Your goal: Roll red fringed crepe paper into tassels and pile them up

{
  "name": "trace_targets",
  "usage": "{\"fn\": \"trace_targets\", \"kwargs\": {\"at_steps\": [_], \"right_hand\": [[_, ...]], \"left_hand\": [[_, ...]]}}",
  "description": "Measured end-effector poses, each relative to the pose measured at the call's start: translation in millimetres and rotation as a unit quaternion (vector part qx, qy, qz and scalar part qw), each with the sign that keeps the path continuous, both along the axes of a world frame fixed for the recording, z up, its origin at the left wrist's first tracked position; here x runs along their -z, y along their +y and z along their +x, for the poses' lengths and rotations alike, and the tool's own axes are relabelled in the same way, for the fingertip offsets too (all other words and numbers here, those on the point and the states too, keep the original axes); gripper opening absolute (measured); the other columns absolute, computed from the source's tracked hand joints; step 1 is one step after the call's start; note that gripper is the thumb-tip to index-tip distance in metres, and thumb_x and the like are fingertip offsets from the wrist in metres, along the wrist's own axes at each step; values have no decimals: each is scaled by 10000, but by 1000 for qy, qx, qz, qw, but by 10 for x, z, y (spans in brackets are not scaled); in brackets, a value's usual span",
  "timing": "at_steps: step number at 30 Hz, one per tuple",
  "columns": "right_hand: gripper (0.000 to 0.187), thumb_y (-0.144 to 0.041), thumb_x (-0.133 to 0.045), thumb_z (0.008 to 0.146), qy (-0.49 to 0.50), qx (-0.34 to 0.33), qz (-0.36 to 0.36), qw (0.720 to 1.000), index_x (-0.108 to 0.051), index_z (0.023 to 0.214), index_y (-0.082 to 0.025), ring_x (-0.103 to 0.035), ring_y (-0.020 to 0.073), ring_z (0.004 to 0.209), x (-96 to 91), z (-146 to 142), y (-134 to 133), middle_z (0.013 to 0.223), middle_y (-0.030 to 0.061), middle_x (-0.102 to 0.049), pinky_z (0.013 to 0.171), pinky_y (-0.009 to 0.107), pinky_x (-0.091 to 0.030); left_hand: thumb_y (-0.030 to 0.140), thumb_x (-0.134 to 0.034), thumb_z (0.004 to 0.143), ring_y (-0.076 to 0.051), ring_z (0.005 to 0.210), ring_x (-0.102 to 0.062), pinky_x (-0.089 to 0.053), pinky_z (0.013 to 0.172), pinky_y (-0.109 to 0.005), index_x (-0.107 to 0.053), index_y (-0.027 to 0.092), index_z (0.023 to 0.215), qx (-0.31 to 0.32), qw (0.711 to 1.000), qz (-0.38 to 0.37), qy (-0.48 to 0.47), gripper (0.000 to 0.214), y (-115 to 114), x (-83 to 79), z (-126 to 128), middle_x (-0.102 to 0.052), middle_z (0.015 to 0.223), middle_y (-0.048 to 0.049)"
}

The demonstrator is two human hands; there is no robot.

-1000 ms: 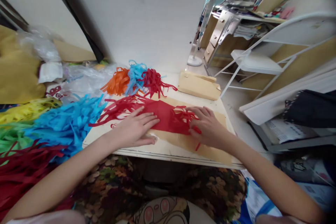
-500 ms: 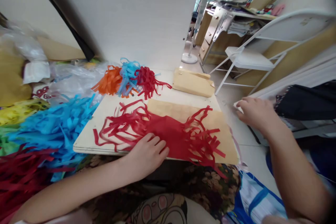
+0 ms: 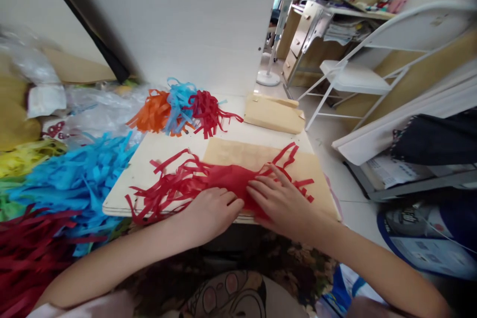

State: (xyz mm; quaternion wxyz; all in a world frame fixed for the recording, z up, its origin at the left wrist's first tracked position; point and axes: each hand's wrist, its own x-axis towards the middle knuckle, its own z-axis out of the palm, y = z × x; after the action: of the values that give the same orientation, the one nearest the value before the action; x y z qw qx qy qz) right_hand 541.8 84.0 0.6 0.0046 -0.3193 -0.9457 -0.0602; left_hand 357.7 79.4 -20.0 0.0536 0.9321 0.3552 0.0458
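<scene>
A red sheet of paper with fringed ends lies across a brown paper sheet on a pale board. My left hand presses on the near edge of the red sheet's middle, fingers bent and together. Beside it, my right hand lies flat on the sheet's right half with fingers spread over the fringe. Neither hand lifts anything.
Orange, blue and dark red fringed bundles sit at the board's far side, next to a tan packet. Blue, yellow, green and red fringe piles lie to the left. A white folding chair and cluttered shelves stand right.
My right hand came back from the white shelf at the right and now rests on the red sheet. The fringe has been gathered closer. My left hand stayed in place.
</scene>
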Motion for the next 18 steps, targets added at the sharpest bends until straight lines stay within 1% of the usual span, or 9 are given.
{"fn": "trace_targets", "kwargs": {"at_steps": [2,5,8,10,12,14,15,16,18], "right_hand": [[327,-328,-558,695,-16,32,3,999,-539,978,-166,-444,237,970,-29,121,58,1032,82,-529,945,451,-204],[222,-213,-510,721,-22,80,1,997,-556,938,-214,-466,218,951,-88,408,174,1005,49,-546,887,457,-252],[241,-131,-454,717,-9,127,2,992,-564,901,-240,-496,202,919,-136,830,374,1026,28,-544,830,432,-308],[239,-121,-426,727,-18,177,-19,984,-562,904,-207,-525,191,862,-168,1105,493,993,51,-562,731,349,-379],[221,-114,-422,717,-46,280,23,959,-574,868,-166,-550,211,773,-208,1257,528,900,101,-589,649,338,-384],[198,-149,-411,735,-51,353,120,927,-579,840,-137,-548,246,755,-241,1205,454,854,148,-588,656,385,-360],[215,-195,-411,756,-22,346,163,924,-564,886,-119,-532,260,808,-248,1100,386,908,164,-570,698,405,-350],[304,-279,-423,773,12,292,158,943,-510,1004,-100,-494,260,902,-244,955,308,1029,164,-520,758,397,-345],[525,-429,-476,726,70,194,139,969,-406,1128,-99,-383,274,1050,-200,601,169,1155,150,-432,885,451,-247]], "left_hand": [[202,-304,821,-140,651,-516,-368,563,-246,-494,163,788,-13,997,-74,-34,197,77,-65,-49,-554,706,-24],[247,-270,836,-101,579,-488,-326,509,-203,-459,164,737,-28,983,-165,-75,230,222,-135,-114,-524,642,3],[247,-279,827,-87,525,-445,-287,473,-190,-430,163,693,-43,975,-198,-89,219,351,-161,-119,-476,588,18],[245,-283,820,-86,497,-418,-268,456,-191,-419,163,670,-48,974,-199,-93,218,404,-164,-94,-444,559,22],[246,-286,815,-85,477,-399,-254,444,-193,-417,165,663,-46,975,-198,-93,217,429,-167,-66,-426,542,26],[251,-280,816,-84,471,-399,-253,447,-194,-425,167,674,-49,975,-199,-89,219,435,-171,-44,-429,539,26],[254,-275,817,-85,470,-403,-256,450,-195,-431,168,685,-51,975,-198,-86,222,434,-172,-35,-435,541,26],[258,-272,818,-86,471,-408,-258,454,-196,-436,168,693,-53,976,-196,-84,225,433,-172,-25,-441,541,25],[265,-269,820,-87,479,-421,-263,460,-196,-442,168,704,-49,977,-189,-86,229,430,-165,-1,-458,552,22]]}}
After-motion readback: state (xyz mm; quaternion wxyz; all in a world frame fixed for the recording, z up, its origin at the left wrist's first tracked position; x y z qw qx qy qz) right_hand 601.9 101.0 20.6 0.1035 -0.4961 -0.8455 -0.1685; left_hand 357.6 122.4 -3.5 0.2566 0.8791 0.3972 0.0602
